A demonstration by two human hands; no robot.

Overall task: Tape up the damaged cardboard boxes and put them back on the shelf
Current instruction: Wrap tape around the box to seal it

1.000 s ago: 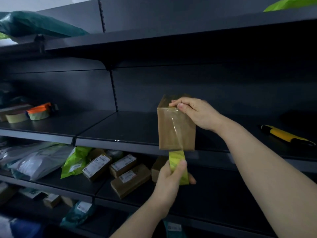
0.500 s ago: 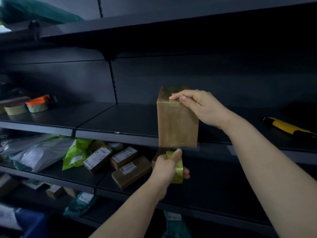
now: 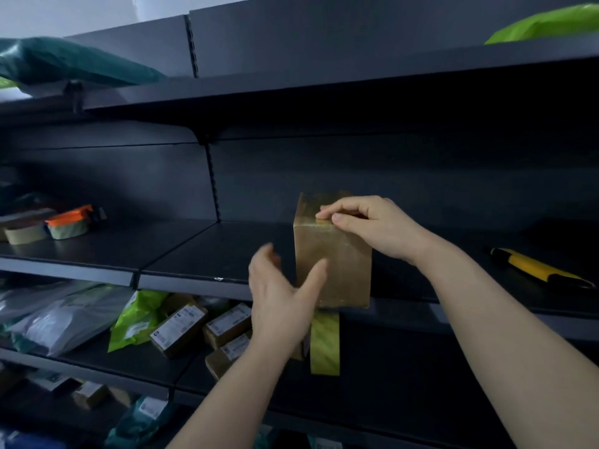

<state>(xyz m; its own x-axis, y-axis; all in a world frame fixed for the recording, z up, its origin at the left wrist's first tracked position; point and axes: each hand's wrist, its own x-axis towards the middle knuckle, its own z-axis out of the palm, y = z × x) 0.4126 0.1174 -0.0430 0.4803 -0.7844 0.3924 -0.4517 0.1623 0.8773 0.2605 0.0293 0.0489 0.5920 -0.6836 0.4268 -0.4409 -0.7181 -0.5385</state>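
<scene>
Dark shelf (image 3: pixel 181 251) stood behind; right hand (image 3: pixel 372 226) gripped the box (image 3: pixel 343 270) top, left hand (image 3: pixel 282 303) spread slack beside it, tape (image 3: pixel 325 345) dangling below.

**Blur, shadow and cropped edges**

Here's the left hand (image 3: pixel 282 306) up in front of the cardboard box (image 3: pixel 346 270), and its fingers (image 3: pixel 269 254) are a smear, so there's no telling whether they touch the box's side. That hand blots out the box's lower left corner. It also hides the left part of the yellow-green tape (image 3: pixel 325 345) dangling underneath: roll or loose strip, can't say. The right hand (image 3: pixel 372 226) covers the top right corner. Over on the right, the yellow tool (image 3: pixel 531 266) sinks into shadow at its far end. Labels on the small boxes (image 3: pixel 178 328) below are too small to read. Up top, the green bag (image 3: pixel 547 24) is cropped by the right edge, and the dark green bag (image 3: pixel 64 63) by the left.
</scene>
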